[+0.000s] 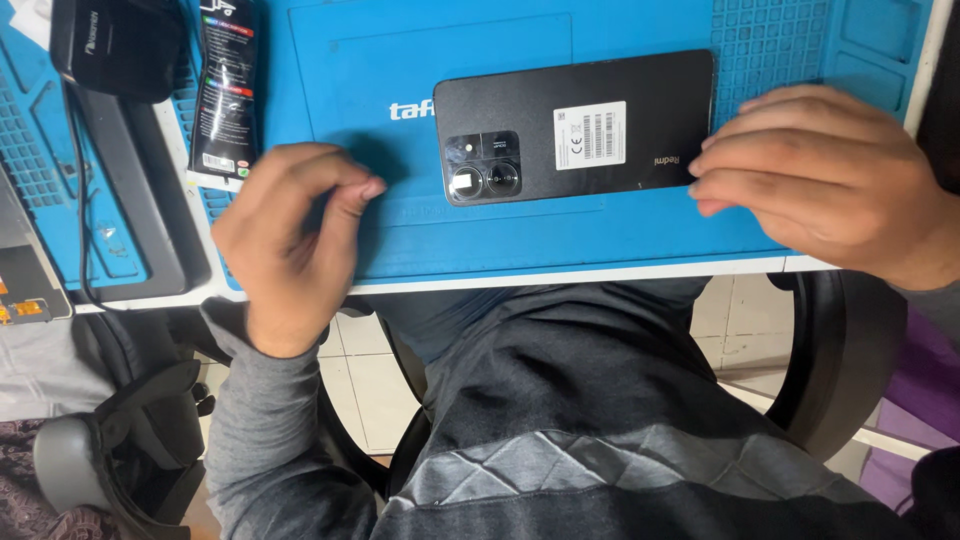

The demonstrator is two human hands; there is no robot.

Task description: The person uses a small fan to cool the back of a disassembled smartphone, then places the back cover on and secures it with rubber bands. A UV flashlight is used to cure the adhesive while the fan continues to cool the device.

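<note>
On the white-edged workbench, a large blue silicone work mat [640, 235] with moulded compartments is covering most of the surface and is bearing every item in use. A grey flat device with a black cable [135, 215] is lying at the far left, beside the mat. A slim black rectangular smartphone [600, 95] is lying face down near the middle of the mat, long side across the view, with its camera block [482, 166] pointing toward the left hand and a white sticker [590, 134] sitting on its back cover.

The right hand [825, 180] is resting flat, palm down, at the phone's right end; its fingertips [703, 187] are touching the phone's edge and corner without closing around it. The left hand [290, 235] is hovering over the mat just left of the phone, loosely curled, with thumb and forefinger pinched together; whether anything is sitting between them cannot be told. It is not touching the phone.

A narrow black printed packet [226, 90] is lying above the left hand, at the mat's left border. A black pouch [115, 45] is sitting in the top left corner.
</note>
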